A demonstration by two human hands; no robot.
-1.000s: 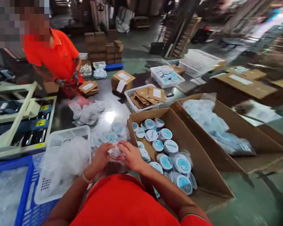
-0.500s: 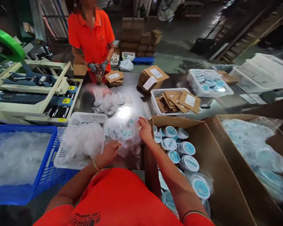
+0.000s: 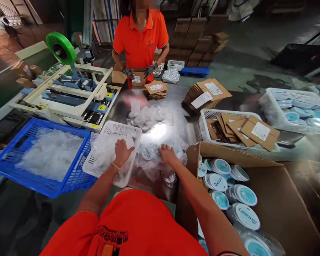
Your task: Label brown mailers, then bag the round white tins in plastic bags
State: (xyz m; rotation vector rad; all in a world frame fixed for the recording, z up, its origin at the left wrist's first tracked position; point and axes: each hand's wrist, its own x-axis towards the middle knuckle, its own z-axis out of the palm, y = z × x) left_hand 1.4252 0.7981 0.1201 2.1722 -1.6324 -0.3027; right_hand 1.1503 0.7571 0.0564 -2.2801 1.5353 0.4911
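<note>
My left hand (image 3: 123, 153) reaches over the white perforated basket (image 3: 110, 124), fingers spread and thumb apart, touching the clear plastic bags (image 3: 104, 151) in it. On the metal table to the right, my right hand (image 3: 167, 154) lies on a pile of round white-and-teal discs (image 3: 148, 153) in clear bubble bags. Its fingers are apart and slightly bent, and their tips are partly lost among the plastic. Beside my right forearm stands a cardboard box (image 3: 277, 199) holding stacks of similar round discs (image 3: 244, 215).
A blue crate (image 3: 18, 174) of plastic bags stands left, before a sealing machine with green tape (image 3: 61, 48). Opposite, a co-worker (image 3: 141, 39) in gloves handles a carton (image 3: 137, 79). Brown envelopes (image 3: 260, 131) fill a white basket; another basket (image 3: 277, 113) holds teal packs.
My left hand has moved from the table beside the basket to the bags inside it. My right hand has shifted onto the disc pile. The view has turned left; the co-worker now holds a carton.
</note>
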